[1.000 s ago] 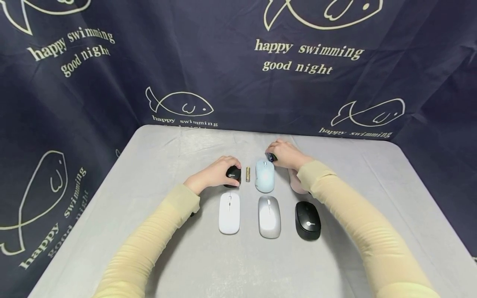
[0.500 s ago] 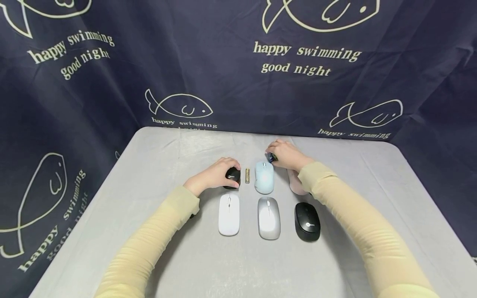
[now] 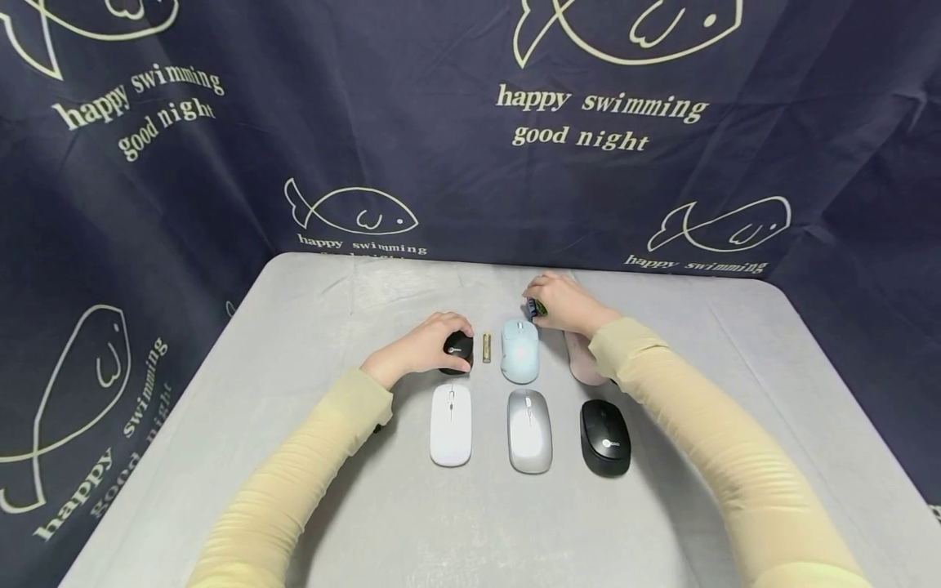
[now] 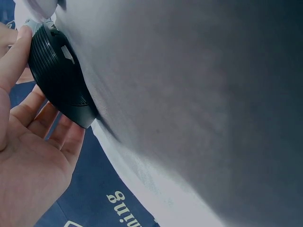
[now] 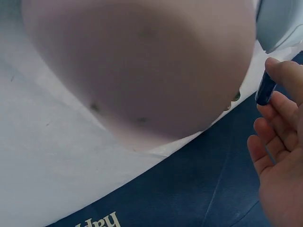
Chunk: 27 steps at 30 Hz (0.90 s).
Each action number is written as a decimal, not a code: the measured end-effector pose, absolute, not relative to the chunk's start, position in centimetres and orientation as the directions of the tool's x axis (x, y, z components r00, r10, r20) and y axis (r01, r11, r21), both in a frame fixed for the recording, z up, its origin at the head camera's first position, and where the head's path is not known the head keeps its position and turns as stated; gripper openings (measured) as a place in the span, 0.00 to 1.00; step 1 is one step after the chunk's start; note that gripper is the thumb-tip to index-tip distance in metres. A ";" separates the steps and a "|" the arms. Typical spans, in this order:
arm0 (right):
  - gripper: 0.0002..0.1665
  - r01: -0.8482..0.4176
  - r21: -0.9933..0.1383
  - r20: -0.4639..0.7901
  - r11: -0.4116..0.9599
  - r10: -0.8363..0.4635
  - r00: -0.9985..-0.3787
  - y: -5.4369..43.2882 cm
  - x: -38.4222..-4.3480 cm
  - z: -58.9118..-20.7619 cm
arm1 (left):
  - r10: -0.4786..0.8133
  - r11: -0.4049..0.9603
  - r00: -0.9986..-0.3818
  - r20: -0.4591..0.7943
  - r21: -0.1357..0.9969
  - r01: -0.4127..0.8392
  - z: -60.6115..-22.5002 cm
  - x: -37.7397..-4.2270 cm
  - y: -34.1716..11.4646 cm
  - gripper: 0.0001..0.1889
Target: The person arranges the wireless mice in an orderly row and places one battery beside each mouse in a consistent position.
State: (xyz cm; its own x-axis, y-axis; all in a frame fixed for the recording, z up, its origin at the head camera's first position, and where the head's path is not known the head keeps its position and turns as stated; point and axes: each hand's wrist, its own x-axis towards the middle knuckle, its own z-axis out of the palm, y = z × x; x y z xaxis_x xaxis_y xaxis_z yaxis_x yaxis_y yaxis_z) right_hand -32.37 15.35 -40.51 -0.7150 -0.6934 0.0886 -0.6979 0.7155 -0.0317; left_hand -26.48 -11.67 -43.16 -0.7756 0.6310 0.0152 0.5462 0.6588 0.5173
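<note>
My left hand (image 3: 421, 349) grips a black computer mouse (image 3: 457, 346) on the table; its ribbed side (image 4: 52, 66) shows between thumb and fingers in the left wrist view. My right hand (image 3: 568, 307) pinches a small dark blue battery (image 5: 266, 89) between thumb and fingertips, just behind the light blue mouse (image 3: 520, 353). A gold battery (image 3: 487, 347) lies on the table between the black and light blue mice. Beneath my right wrist lies a pink mouse (image 3: 584, 362), partly hidden by the sleeve; it looms large in the right wrist view.
Nearer the front stand a white mouse (image 3: 451, 426), a silver mouse (image 3: 529, 431) and a second black mouse (image 3: 606, 438) in a row. The grey-white tabletop (image 3: 441, 531) ends at a dark blue curtain (image 3: 470, 147) behind. A small dark object (image 3: 378, 428) peeks out beside the left cuff.
The view has shifted slightly. Both hands keep their grips, and the mice stay in place; the dark blue battery has turned or moved only a little, if at all.
</note>
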 end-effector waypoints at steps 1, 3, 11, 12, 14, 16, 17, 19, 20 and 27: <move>0.28 -0.695 -0.033 0.086 0.718 -0.691 -0.718 15.3 -32.4 -40.5 | 0.631 0.658 -0.776 0.016 0.518 0.546 -43.2 -26.5 -11.7 0.27; 0.28 -0.692 -0.038 0.086 0.721 -0.687 -0.721 15.3 -32.3 -40.4 | 0.630 0.658 -0.777 0.015 0.520 0.544 -43.2 -26.5 -11.7 0.27; 0.28 -0.712 -0.059 0.129 0.700 -0.702 -0.701 14.9 -32.1 -39.8 | 0.624 0.667 -0.781 0.006 0.518 0.536 -43.2 -26.4 -11.7 0.27; 0.28 -0.712 -0.059 0.136 0.699 -0.701 -0.700 14.9 -32.1 -39.7 | 0.624 0.667 -0.782 0.006 0.517 0.536 -43.2 -26.4 -11.7 0.27; 0.27 -0.710 -0.056 0.145 0.702 -0.698 -0.701 14.8 -31.9 -39.4 | 0.624 0.668 -0.782 0.005 0.515 0.537 -43.2 -26.4 -11.6 0.27; 0.27 -0.702 -0.059 0.145 0.710 -0.690 -0.710 14.7 -31.7 -39.1 | 0.625 0.668 -0.781 0.005 0.514 0.538 -43.2 -26.4 -11.6 0.27; 0.27 -0.697 -0.064 0.142 0.715 -0.684 -0.715 14.6 -31.6 -38.9 | 0.626 0.666 -0.780 0.007 0.516 0.539 -43.2 -26.4 -11.6 0.27; 0.27 -0.686 -0.076 0.137 0.724 -0.674 -0.726 14.5 -31.3 -38.6 | 0.628 0.661 -0.778 0.010 0.520 0.541 -43.3 -26.4 -11.7 0.27; 0.27 -0.682 -0.083 0.134 0.727 -0.670 -0.731 14.4 -31.2 -38.5 | 0.630 0.658 -0.777 0.013 0.523 0.542 -43.3 -26.5 -11.7 0.27; 0.28 -0.659 -0.143 0.121 0.739 -0.648 -0.752 14.1 -30.5 -37.9 | 0.640 0.644 -0.767 0.047 0.513 0.568 -43.5 -26.5 -11.9 0.26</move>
